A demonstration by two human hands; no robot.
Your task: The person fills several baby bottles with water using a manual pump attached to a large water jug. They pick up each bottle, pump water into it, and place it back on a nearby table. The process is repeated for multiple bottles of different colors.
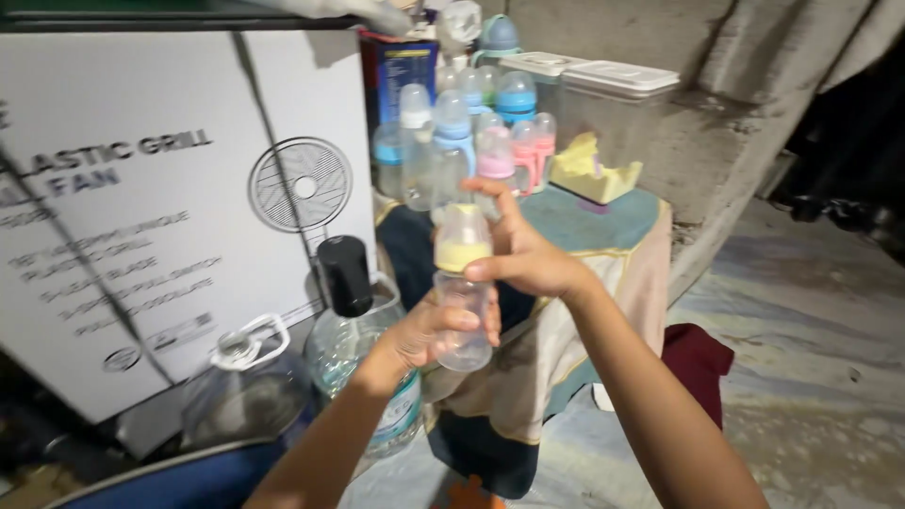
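A clear plastic baby bottle with a yellow collar (463, 292) is held upright in mid-air. The left hand (429, 335) grasps its body; the right hand (528, 256) grasps its collar. Behind, more baby bottles (471, 141) crowd the cloth-covered bench (603, 221).

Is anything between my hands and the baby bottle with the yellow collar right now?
Nothing visible. The left hand grips the clear body of the baby bottle, and the right hand is wrapped around its yellow collar. The other bottles stand behind on the cloth-covered table, apart from it.
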